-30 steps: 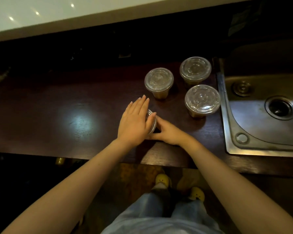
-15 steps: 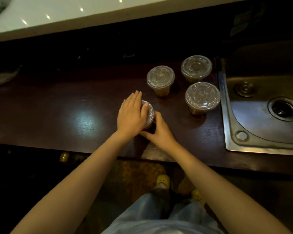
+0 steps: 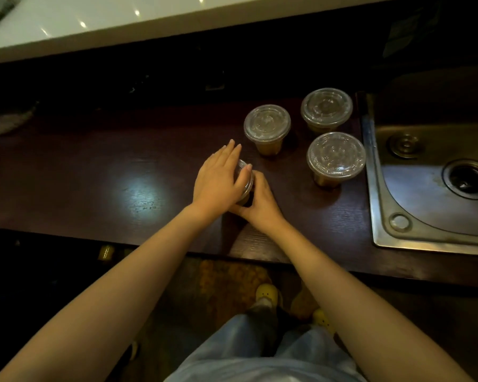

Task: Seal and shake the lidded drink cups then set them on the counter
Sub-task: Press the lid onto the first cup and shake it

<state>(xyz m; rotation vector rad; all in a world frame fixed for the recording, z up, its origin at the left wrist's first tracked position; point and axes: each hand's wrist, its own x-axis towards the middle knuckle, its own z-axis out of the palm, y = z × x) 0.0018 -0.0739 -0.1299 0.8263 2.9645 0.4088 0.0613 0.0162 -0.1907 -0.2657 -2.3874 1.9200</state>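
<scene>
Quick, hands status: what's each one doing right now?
Left hand: open, fingers straight, pressing flat on the lid of the cup.
Right hand: closed around that cup's side, holding it.

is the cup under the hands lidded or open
Lidded: the rim of a clear lid shows beneath the left hand, pressed flat on top; the right hand grips the cup.

You slid your left hand (image 3: 218, 183) across the lid of the small clear plastic drink cup (image 3: 246, 184), baring more of its rim, as your right hand (image 3: 261, 205) closed tighter round its side.
</scene>
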